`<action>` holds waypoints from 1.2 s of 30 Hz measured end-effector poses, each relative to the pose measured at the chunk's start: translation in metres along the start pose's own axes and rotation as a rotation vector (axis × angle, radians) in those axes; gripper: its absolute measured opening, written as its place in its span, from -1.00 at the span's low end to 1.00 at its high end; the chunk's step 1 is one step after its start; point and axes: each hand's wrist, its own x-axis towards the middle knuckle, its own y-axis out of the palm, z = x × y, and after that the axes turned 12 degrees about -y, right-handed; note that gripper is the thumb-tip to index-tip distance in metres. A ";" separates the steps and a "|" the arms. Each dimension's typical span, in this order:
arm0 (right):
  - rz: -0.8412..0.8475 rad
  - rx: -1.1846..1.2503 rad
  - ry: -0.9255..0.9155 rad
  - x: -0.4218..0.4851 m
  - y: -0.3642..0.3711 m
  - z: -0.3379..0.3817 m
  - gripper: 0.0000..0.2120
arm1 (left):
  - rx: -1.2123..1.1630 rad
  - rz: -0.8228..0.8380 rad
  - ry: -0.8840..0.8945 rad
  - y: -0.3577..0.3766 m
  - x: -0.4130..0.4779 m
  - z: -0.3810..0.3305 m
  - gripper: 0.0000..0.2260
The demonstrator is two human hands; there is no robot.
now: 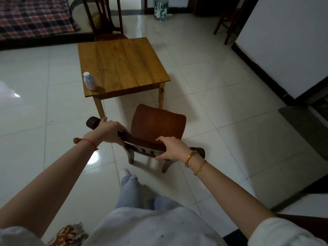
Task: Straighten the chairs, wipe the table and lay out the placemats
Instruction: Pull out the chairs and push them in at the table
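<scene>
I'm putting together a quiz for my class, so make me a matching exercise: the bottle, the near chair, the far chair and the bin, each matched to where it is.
Things:
1. bottle
2. near chair
3. far chair
4. bin

Places:
A. gripped at its top rail by the left hand and right hand
B. on the floor by the far wall
C. on the table's near left corner
D. at the table's far side

Pairs: 1-C, 2-A, 3-D, 4-B

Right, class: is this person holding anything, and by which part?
Yes, the chair, by the top rail of its back: the left hand grips near the rail's left end, the right hand towards its right end.
</scene>
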 end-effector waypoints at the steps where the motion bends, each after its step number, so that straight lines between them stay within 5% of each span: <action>1: -0.024 -0.007 -0.013 0.000 0.001 0.000 -0.37 | 0.015 -0.032 -0.013 0.001 -0.001 0.000 -0.62; 4: -0.086 -0.057 -0.047 -0.003 0.005 -0.001 -0.55 | 0.012 -0.065 -0.036 0.001 -0.005 -0.002 -0.60; 11: -0.130 -0.129 -0.103 -0.010 0.008 0.002 -0.61 | -0.007 -0.077 -0.087 0.005 -0.012 -0.005 -0.59; 27: 0.031 -0.232 -0.235 0.007 -0.030 -0.038 -0.53 | -0.046 -0.201 -0.296 0.018 -0.021 -0.036 -0.67; 36: 0.101 -0.277 -0.295 0.054 -0.080 -0.083 -0.56 | -0.156 -0.379 -0.239 0.011 -0.002 -0.052 -0.81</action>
